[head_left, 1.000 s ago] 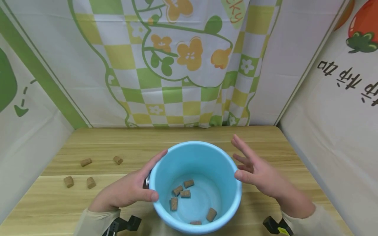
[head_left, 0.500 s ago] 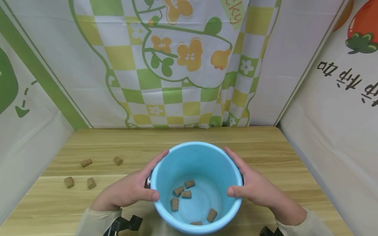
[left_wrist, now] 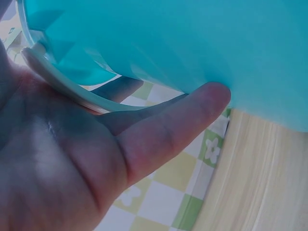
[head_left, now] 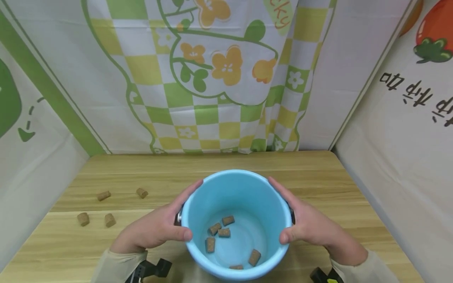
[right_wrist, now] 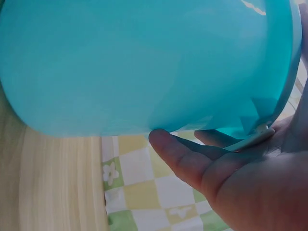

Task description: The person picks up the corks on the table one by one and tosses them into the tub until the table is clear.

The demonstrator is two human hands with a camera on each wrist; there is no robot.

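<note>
A light blue bucket stands on the wooden table, its mouth facing up toward me. Several corks lie on its bottom. My left hand grips the bucket's left side, thumb on the rim and fingers along the outer wall. On the opposite side my right hand holds it in the same way. The left wrist view shows the pale handle hanging between palm and wall, with a fingertip pressed to the plastic. In the right wrist view fingers support the wall near the handle.
Several more corks lie scattered on the left part of the wooden table. A patterned curtain hangs behind the table's far edge. White printed cloth walls flank the table.
My right hand has moved left onto the bucket's right side, from beside it to gripping its rim. The left hand keeps its grip, and the bucket has barely shifted.
</note>
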